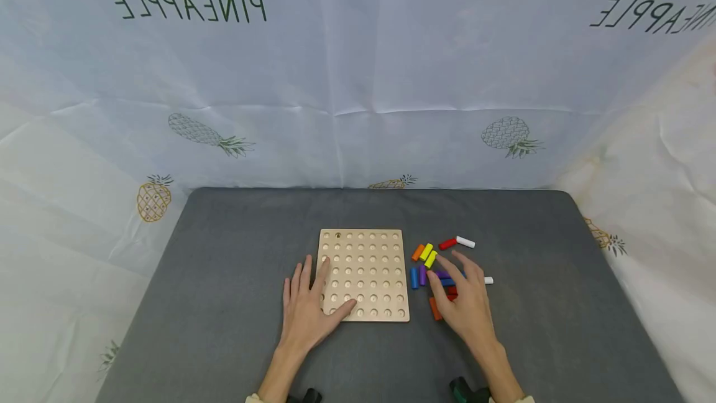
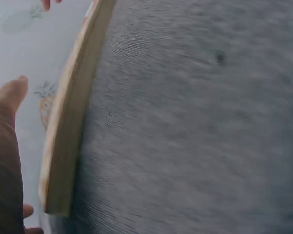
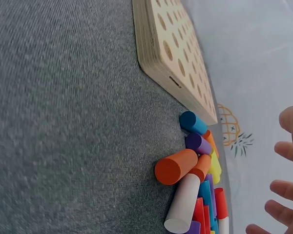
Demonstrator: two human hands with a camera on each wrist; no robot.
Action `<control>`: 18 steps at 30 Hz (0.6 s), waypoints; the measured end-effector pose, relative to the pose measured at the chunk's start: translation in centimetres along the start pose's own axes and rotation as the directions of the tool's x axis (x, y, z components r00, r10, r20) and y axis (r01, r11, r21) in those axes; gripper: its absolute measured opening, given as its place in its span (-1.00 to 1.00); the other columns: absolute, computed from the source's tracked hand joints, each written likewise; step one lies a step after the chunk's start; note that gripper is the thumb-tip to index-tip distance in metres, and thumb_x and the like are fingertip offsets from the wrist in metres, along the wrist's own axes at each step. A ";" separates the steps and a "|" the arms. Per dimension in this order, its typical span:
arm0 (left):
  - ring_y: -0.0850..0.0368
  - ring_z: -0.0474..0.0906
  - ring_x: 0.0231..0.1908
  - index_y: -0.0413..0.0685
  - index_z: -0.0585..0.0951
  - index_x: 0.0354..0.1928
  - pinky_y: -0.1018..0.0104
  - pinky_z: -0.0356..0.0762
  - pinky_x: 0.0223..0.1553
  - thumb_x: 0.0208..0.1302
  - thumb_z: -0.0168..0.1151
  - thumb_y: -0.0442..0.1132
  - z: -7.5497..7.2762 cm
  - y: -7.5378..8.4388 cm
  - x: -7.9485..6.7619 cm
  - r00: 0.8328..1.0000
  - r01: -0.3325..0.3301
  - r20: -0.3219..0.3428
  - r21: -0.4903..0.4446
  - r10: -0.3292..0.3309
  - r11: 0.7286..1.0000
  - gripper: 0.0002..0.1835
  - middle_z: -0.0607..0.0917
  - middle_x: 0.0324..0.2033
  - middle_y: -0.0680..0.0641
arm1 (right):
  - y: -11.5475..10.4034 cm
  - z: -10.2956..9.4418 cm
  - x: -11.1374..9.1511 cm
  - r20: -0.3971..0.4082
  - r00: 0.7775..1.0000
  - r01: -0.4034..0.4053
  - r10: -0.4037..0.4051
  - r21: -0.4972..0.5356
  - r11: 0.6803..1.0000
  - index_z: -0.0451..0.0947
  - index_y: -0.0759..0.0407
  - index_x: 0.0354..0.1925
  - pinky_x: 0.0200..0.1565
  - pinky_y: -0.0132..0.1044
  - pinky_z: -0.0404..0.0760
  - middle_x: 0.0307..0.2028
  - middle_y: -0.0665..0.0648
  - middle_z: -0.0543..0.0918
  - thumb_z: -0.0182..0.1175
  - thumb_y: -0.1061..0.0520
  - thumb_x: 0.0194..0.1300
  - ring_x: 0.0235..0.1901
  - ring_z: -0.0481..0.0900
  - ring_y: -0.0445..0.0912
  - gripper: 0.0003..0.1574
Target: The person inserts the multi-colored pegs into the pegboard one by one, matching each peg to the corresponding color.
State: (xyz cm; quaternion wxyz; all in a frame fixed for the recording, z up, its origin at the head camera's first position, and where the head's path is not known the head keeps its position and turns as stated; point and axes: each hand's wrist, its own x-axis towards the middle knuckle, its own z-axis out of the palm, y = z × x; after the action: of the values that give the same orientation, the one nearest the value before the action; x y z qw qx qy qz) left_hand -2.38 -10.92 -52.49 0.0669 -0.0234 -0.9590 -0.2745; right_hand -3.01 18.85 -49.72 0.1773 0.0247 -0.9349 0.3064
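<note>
A square wooden pegboard with rows of round holes lies flat on the table. My left hand rests over its left edge, fingers spread and straight, thumb along the near edge. My right hand hovers, fingers loosely bent, above a loose pile of coloured pegs and holds none of them. Among them are yellow pegs, a blue peg, a purple peg, an orange peg and a white peg. The hand covers part of the pile in the head view.
A dark grey cloth covers the table. A red peg and a white peg lie at the far side of the pile. Pineapple-printed white curtains hang behind the table and at both sides.
</note>
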 end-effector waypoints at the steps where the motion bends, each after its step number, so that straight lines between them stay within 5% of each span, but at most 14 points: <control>1: -0.38 0.11 0.55 0.15 0.33 0.54 -0.48 0.04 0.48 -0.01 0.43 0.41 0.1 -0.2 -0.2 1.000 -0.001 -0.010 -0.008 0.001 1.000 0.08 0.21 0.56 -0.31 | -0.1 0.0 -0.1 -0.005 1.000 -0.007 0.007 0.011 1.000 0.66 0.19 0.16 0.23 0.44 0.42 0.30 0.37 0.50 0.39 0.09 0.29 0.31 0.37 0.35 -0.51; 10: -0.34 0.20 0.52 0.11 0.35 0.53 -0.35 0.05 0.51 -0.07 0.45 0.43 1.2 -1.6 -1.1 0.997 -0.039 -0.063 0.021 0.040 0.999 0.12 0.34 0.50 -0.30 | -0.5 -0.3 -0.6 -0.012 0.995 -0.095 0.096 0.028 0.995 0.73 0.18 0.06 -0.02 0.20 0.61 0.08 0.29 0.61 0.43 0.05 0.27 0.06 0.52 0.19 -0.58; 18: -0.28 0.16 0.55 0.10 0.25 0.58 -0.29 -0.01 0.55 -0.07 0.33 0.56 1.7 -2.0 -1.3 0.997 -0.065 -0.022 0.144 0.068 0.988 0.21 0.32 0.54 -0.19 | -0.6 -0.3 -1.1 0.025 0.991 -0.129 0.130 -0.020 0.991 0.78 0.17 -0.04 -0.34 -0.29 0.52 -0.15 0.18 0.63 0.47 0.08 0.21 -0.29 0.52 -0.03 -0.65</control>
State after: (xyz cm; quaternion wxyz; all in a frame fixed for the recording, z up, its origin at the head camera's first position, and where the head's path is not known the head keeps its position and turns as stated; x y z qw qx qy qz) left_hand -1.44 -11.68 -55.17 0.0906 -0.0469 -0.9738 -0.2030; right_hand -1.79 18.50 -49.54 0.1450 -0.0337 -0.9396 0.3082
